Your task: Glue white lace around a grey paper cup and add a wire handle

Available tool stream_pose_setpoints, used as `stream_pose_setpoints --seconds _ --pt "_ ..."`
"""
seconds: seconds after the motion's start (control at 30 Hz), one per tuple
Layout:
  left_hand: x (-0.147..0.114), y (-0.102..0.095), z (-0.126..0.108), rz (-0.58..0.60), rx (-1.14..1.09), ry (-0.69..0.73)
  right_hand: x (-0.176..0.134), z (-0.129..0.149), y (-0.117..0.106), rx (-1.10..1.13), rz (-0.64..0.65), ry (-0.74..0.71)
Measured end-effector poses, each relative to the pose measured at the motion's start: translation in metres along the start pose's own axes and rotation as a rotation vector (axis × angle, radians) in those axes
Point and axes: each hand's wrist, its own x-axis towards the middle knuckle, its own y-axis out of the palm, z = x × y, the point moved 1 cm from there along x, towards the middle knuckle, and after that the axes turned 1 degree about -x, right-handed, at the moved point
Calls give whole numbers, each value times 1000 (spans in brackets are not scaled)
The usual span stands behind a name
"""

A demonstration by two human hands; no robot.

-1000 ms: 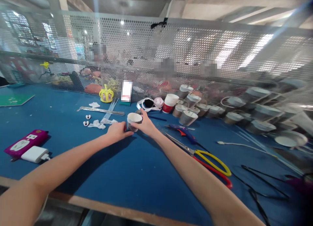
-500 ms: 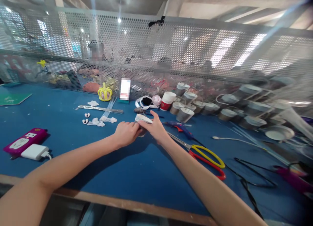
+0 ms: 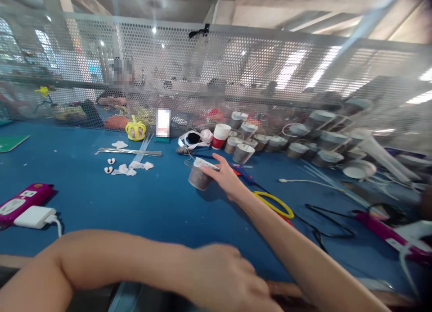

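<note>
We see a plain blue bench (image 3: 145, 213); a grey cup (image 3: 198, 178) with a white rim; a yellow crown-shaped ornament (image 3: 136, 131); one yellow scissor handle (image 3: 289, 213). We also note a magenta power strip (image 3: 33, 193) with white sockets; a white paper cup (image 3: 222, 133) banded red; a grey panel (image 3: 256, 60) patterned with holes.

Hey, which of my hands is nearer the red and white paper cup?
Right. Your right hand, at the small grey pot, is just in front of the red and white paper cup; your left hand is farther, low by the near edge.
</note>
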Motion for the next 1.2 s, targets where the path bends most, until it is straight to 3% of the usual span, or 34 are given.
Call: stream_pose_setpoints --seconds 0.1,0.17,0.27,0.33,0.43,0.5,0.6,0.77,0.97,1.2 --pt "9 -4 -8 -26 -83 -94 -6 0 -11 5 -3 1" --pt "1 -15 13 -152 -149 -368 -13 2 -17 15 -6 -10" --pt "-25 -31 57 -507 -277 -855 -21 6 -21 68 14 -40" --pt "-40 -32 79 -609 -488 -1034 -23 9 -18 99 59 -84" --pt "-48 -21 93 -618 -1058 -953 -21 11 -6 92 103 -187" --pt "-51 -11 96 -722 -1132 -958 -20 10 1 18 -40 -280" --pt "-57 -1 101 -851 -1001 -1058 -25 9 6 -171 -326 -407" --pt "-69 5 109 -841 -802 -1134 -37 10 14 -400 -155 -421" --pt "-70 6 105 -753 -625 -1151 -36 8 21 -555 -121 -389" --pt "-72 8 107 -744 -590 -1183 -40 10 18 -730 -43 -362"
